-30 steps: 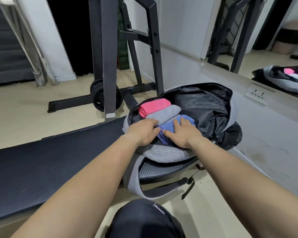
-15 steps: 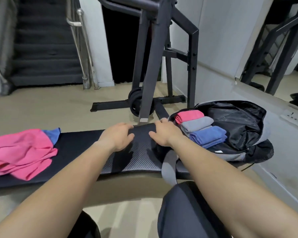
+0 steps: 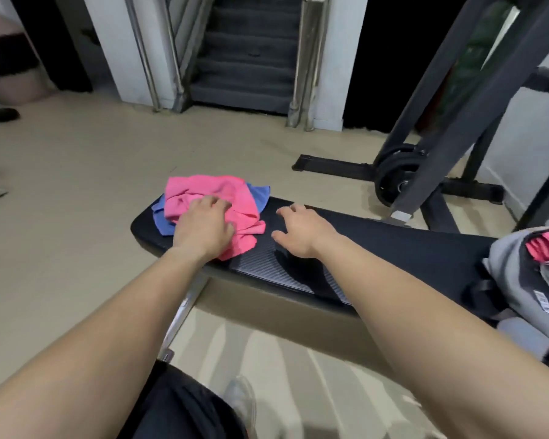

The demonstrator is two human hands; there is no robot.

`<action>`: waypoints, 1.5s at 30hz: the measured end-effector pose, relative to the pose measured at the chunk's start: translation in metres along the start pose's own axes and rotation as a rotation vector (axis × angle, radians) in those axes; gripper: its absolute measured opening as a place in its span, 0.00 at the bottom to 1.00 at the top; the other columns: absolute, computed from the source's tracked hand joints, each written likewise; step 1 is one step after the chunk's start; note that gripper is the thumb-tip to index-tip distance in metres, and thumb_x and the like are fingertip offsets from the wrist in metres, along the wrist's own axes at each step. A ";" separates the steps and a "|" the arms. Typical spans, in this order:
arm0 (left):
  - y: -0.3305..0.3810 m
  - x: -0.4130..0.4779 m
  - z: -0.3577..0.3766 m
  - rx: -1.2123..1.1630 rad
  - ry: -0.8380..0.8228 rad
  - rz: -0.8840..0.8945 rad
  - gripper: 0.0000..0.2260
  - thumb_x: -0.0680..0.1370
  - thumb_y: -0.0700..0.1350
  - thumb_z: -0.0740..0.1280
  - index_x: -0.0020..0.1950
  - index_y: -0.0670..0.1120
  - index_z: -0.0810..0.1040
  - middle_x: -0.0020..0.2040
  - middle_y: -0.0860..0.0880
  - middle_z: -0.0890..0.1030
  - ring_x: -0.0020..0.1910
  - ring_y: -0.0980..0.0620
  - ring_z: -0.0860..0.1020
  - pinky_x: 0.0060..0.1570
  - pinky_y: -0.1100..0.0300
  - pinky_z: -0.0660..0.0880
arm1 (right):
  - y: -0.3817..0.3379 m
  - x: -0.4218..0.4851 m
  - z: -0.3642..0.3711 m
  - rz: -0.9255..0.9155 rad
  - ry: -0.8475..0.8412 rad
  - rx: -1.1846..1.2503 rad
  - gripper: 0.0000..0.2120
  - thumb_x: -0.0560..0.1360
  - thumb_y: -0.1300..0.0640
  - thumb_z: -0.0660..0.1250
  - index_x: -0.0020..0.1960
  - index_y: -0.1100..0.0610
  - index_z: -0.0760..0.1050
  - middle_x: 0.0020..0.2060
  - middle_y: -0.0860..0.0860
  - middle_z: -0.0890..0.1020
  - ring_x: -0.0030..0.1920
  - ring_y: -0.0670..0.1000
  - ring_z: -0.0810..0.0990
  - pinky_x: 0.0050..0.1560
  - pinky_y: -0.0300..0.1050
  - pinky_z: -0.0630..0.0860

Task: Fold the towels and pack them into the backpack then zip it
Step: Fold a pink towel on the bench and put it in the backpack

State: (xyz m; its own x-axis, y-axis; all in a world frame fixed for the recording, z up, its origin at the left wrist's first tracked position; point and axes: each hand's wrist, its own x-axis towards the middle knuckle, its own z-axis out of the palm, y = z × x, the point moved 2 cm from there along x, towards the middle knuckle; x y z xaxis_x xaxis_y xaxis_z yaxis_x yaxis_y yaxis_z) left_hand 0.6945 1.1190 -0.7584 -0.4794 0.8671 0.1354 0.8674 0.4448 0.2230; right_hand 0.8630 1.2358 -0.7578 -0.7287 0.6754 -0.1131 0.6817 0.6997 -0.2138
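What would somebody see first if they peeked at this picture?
The bright pink towel, crumpled on top of a blue towel at the far left end of the black bench, jumps out first, with the left hand gripping it. The right hand is open just beside it over the bench. A grey backpack with folded towels inside sits at the right edge.

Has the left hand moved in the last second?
Yes. The left hand went from the backpack along the bench to the pink towel, which it now grips.
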 end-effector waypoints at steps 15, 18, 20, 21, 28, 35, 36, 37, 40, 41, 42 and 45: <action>-0.047 0.022 0.016 -0.086 0.066 -0.164 0.07 0.79 0.52 0.65 0.55 0.55 0.81 0.55 0.48 0.80 0.57 0.42 0.78 0.44 0.53 0.73 | -0.036 0.088 0.043 -0.041 0.114 0.112 0.12 0.77 0.49 0.67 0.54 0.57 0.77 0.53 0.58 0.81 0.55 0.62 0.79 0.44 0.48 0.70; -0.033 0.018 0.003 -0.159 0.138 -0.117 0.09 0.81 0.51 0.64 0.56 0.52 0.80 0.56 0.46 0.80 0.57 0.40 0.78 0.47 0.51 0.74 | -0.029 0.064 0.016 -0.064 0.196 0.160 0.07 0.76 0.49 0.68 0.46 0.53 0.76 0.44 0.53 0.80 0.50 0.60 0.79 0.43 0.49 0.71; -0.022 0.015 -0.007 -0.245 0.214 -0.050 0.10 0.82 0.50 0.63 0.58 0.49 0.81 0.56 0.44 0.79 0.57 0.41 0.77 0.51 0.50 0.73 | -0.019 0.043 -0.009 -0.082 0.277 0.208 0.07 0.76 0.49 0.67 0.42 0.50 0.73 0.41 0.51 0.79 0.47 0.59 0.78 0.45 0.52 0.75; -0.015 0.013 -0.013 -0.287 0.258 -0.010 0.11 0.82 0.49 0.63 0.58 0.48 0.81 0.56 0.44 0.80 0.57 0.42 0.77 0.53 0.51 0.72 | -0.013 0.032 -0.022 -0.095 0.325 0.229 0.08 0.76 0.48 0.67 0.41 0.49 0.71 0.41 0.50 0.78 0.46 0.58 0.77 0.47 0.53 0.76; 0.072 -0.003 -0.036 -0.482 0.429 0.212 0.10 0.82 0.50 0.63 0.48 0.46 0.80 0.45 0.48 0.80 0.48 0.46 0.76 0.50 0.51 0.71 | 0.053 -0.065 -0.113 -0.050 0.578 0.238 0.10 0.80 0.47 0.65 0.49 0.52 0.81 0.45 0.47 0.82 0.48 0.51 0.78 0.49 0.51 0.75; 0.174 -0.019 0.000 -0.668 0.060 0.274 0.14 0.83 0.50 0.61 0.40 0.47 0.77 0.36 0.53 0.79 0.39 0.51 0.75 0.40 0.55 0.67 | 0.144 -0.143 -0.103 0.212 0.609 0.297 0.12 0.74 0.39 0.69 0.46 0.47 0.81 0.43 0.44 0.84 0.48 0.49 0.81 0.49 0.52 0.79; 0.183 -0.020 0.010 -0.643 -0.010 0.276 0.16 0.83 0.50 0.61 0.37 0.48 0.75 0.34 0.53 0.77 0.36 0.52 0.73 0.38 0.55 0.65 | 0.156 -0.150 -0.095 0.254 0.593 0.310 0.12 0.74 0.39 0.70 0.45 0.47 0.82 0.43 0.44 0.84 0.48 0.49 0.81 0.49 0.53 0.80; 0.190 -0.020 0.020 -0.614 -0.066 0.271 0.17 0.83 0.51 0.60 0.36 0.50 0.73 0.33 0.54 0.76 0.36 0.53 0.73 0.37 0.55 0.65 | 0.166 -0.154 -0.084 0.290 0.573 0.322 0.12 0.73 0.39 0.71 0.44 0.47 0.82 0.42 0.44 0.84 0.47 0.49 0.81 0.48 0.53 0.80; 0.206 -0.015 0.044 -0.529 -0.131 0.270 0.16 0.83 0.53 0.59 0.38 0.51 0.74 0.37 0.54 0.79 0.42 0.49 0.78 0.41 0.53 0.70 | 0.189 -0.161 -0.049 0.351 0.513 0.343 0.11 0.75 0.41 0.71 0.42 0.47 0.81 0.39 0.45 0.83 0.45 0.51 0.81 0.47 0.53 0.79; 0.210 -0.012 0.050 -0.520 -0.138 0.263 0.15 0.83 0.55 0.60 0.41 0.50 0.77 0.40 0.53 0.81 0.46 0.49 0.79 0.44 0.53 0.72 | 0.194 -0.160 -0.039 0.361 0.487 0.351 0.10 0.75 0.42 0.70 0.42 0.47 0.80 0.38 0.45 0.83 0.44 0.50 0.81 0.47 0.53 0.80; 0.214 -0.009 0.055 -0.530 -0.156 0.249 0.14 0.81 0.57 0.63 0.46 0.49 0.79 0.44 0.53 0.81 0.48 0.50 0.79 0.48 0.53 0.73 | 0.198 -0.158 -0.030 0.364 0.459 0.354 0.09 0.76 0.42 0.70 0.42 0.46 0.80 0.38 0.44 0.83 0.44 0.50 0.81 0.48 0.53 0.80; 0.222 -0.004 0.063 -0.475 -0.236 0.290 0.23 0.70 0.65 0.73 0.54 0.50 0.76 0.51 0.55 0.77 0.49 0.55 0.76 0.48 0.56 0.73 | 0.208 -0.147 -0.018 0.351 0.378 0.347 0.08 0.76 0.42 0.68 0.44 0.45 0.80 0.39 0.44 0.84 0.41 0.49 0.82 0.48 0.53 0.80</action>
State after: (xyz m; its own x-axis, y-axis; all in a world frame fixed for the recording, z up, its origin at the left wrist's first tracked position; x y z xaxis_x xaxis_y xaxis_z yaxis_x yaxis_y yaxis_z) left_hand 0.8975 1.2286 -0.7706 -0.1430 0.9885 0.0493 0.7777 0.0814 0.6234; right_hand 1.1133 1.2865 -0.7678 -0.3481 0.9317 0.1036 0.7693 0.3471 -0.5364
